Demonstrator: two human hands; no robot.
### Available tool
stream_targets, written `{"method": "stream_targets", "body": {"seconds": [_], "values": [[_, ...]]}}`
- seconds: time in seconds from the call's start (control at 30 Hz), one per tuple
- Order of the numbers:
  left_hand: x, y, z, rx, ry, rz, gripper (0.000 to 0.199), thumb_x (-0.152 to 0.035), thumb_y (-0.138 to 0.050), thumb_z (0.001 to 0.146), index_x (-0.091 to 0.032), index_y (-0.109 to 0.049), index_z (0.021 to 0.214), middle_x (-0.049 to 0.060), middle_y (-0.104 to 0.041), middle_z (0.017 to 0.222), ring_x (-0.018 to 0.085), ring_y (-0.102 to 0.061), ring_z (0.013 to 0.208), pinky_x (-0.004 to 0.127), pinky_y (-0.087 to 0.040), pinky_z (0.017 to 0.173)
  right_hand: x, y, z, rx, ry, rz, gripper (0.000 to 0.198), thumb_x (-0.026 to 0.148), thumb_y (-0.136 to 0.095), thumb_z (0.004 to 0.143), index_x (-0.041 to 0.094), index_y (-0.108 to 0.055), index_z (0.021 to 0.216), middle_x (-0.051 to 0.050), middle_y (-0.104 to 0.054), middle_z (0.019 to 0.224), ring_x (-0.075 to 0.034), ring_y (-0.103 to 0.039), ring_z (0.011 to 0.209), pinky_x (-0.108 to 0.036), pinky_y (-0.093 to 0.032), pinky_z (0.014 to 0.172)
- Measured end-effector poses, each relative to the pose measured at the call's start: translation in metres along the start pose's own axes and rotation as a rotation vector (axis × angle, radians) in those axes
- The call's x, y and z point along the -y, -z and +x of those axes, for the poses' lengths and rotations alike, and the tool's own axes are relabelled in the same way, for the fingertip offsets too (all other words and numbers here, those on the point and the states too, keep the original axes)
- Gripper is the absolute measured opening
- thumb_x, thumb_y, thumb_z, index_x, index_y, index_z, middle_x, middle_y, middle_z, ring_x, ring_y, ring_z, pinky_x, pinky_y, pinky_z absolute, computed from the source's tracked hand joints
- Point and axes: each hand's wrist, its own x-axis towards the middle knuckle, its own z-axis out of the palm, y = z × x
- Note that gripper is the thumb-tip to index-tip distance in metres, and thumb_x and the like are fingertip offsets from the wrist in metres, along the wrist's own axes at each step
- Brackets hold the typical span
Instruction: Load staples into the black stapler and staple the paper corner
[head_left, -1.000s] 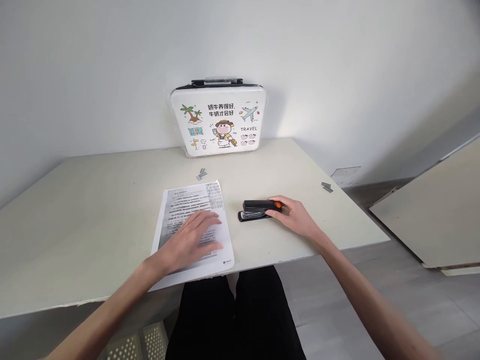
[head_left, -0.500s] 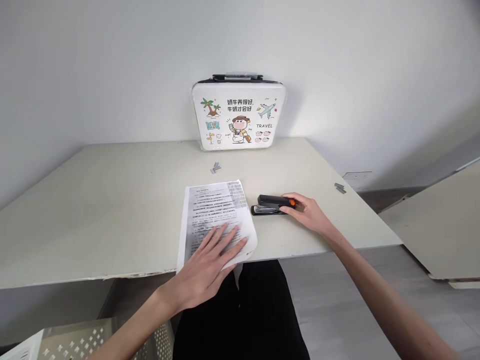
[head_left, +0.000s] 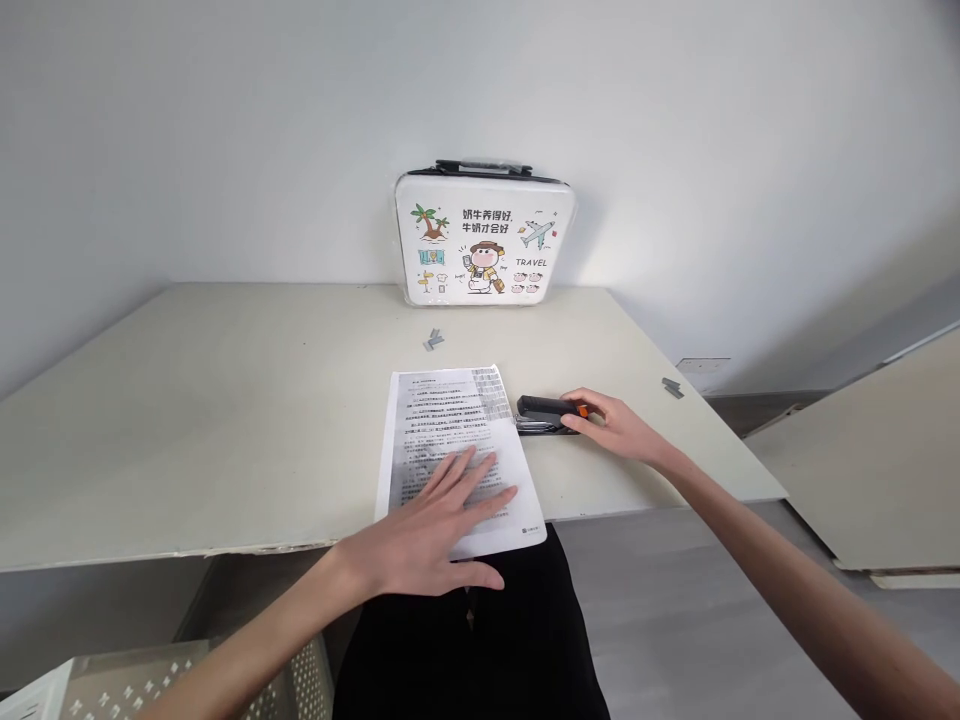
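Observation:
Printed paper (head_left: 442, 405) lies on the table, its near edge reaching past the table's front edge. My left hand (head_left: 431, 520) rests flat on its lower part with the fingers spread. Just to the right, a black stapler (head_left: 551, 408) with an orange part lies on its side of the sheet, its jaw end at the paper's right edge. Whether the edge sits inside the jaws is hard to make out. My right hand (head_left: 611, 425) grips the stapler's rear end between thumb and fingers.
A white case (head_left: 484, 240) with cartoon prints stands at the back against the wall. Small strips of staples (head_left: 433, 340) lie behind the paper, and more staple strips (head_left: 673, 387) near the table's right edge. A perforated basket (head_left: 142, 680) is below at left.
My left hand has slid the paper to the right, up to the stapler's jaw end. The paper's curled lower right corner now lies flatter. My right hand keeps its grip on the stapler.

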Motion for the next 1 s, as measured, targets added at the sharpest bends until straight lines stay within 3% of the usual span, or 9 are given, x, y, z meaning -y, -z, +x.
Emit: {"method": "stream_targets", "body": {"seconds": [0.07,0.17,0.27,0.37,0.5,0.7,1.0], "values": [[0.006,0.010,0.014,-0.004,0.032,-0.024,0.087,-0.077,-0.055,0.096,-0.043,-0.022,0.169,-0.004,-0.005,0.178,0.038,0.001,0.164,0.061,-0.018,0.132,0.009,0.005,0.005,0.020,-0.009,-0.021,0.044,0.064,-0.056,0.099,0.028,-0.069,0.120,-0.007,-0.074,0.125,-0.027,-0.069,0.109,-0.040,-0.054,0.093],[0.021,0.021,0.050,-0.137,0.119,0.012,0.078,-0.074,-0.034,0.105,-0.032,-0.025,0.170,0.000,-0.012,0.178,0.030,0.001,0.165,0.052,-0.010,0.135,0.027,0.001,0.020,-0.033,-0.050,-0.045,0.048,0.066,-0.042,0.104,0.028,-0.068,0.117,-0.007,-0.072,0.134,-0.027,-0.065,0.126,-0.041,-0.049,0.105],[0.040,0.018,0.088,-0.146,0.152,0.049,0.087,-0.077,-0.029,0.104,-0.023,-0.022,0.171,0.006,-0.010,0.179,0.032,0.005,0.164,0.054,-0.006,0.134,0.049,-0.014,0.039,-0.047,-0.103,-0.109,0.057,0.066,-0.028,0.108,0.026,-0.068,0.119,-0.009,-0.070,0.138,-0.028,-0.061,0.134,-0.043,-0.043,0.115],[0.054,0.008,0.110,-0.113,0.110,0.076,0.089,-0.078,-0.022,0.104,-0.021,-0.018,0.172,0.008,-0.007,0.179,0.034,0.008,0.163,0.057,-0.003,0.133,0.068,-0.029,0.056,0.000,-0.123,-0.198,0.067,0.067,-0.018,0.108,0.024,-0.068,0.121,-0.012,-0.068,0.143,-0.030,-0.059,0.138,-0.045,-0.041,0.117],[0.060,-0.003,0.116,-0.129,0.030,0.111,0.087,-0.075,-0.019,0.105,-0.020,-0.012,0.172,0.008,-0.005,0.179,0.033,0.009,0.163,0.057,0.000,0.133,0.080,-0.038,0.064,0.061,-0.075,-0.277,0.068,0.067,-0.015,0.108,0.026,-0.067,0.125,-0.009,-0.067,0.144,-0.029,-0.057,0.139,-0.045,-0.043,0.115],[0.057,-0.005,0.116,-0.133,0.021,0.115,0.091,-0.076,-0.018,0.105,-0.013,-0.018,0.171,0.011,-0.001,0.178,0.034,0.010,0.163,0.055,0.003,0.133,0.079,-0.039,0.062,0.093,-0.027,-0.348,0.062,0.063,-0.018,0.110,0.029,-0.065,0.131,-0.006,-0.066,0.145,-0.028,-0.057,0.138,-0.045,-0.045,0.113],[0.065,-0.013,0.120,-0.189,-0.015,0.132,0.084,-0.074,-0.019,0.106,-0.023,-0.012,0.172,0.005,0.000,0.179,0.033,0.009,0.164,0.059,0.000,0.133,0.081,-0.042,0.063,0.112,-0.020,-0.391,0.060,0.059,-0.017,0.111,0.029,-0.066,0.129,-0.006,-0.066,0.145,-0.027,-0.056,0.139,-0.046,-0.044,0.115]]}}
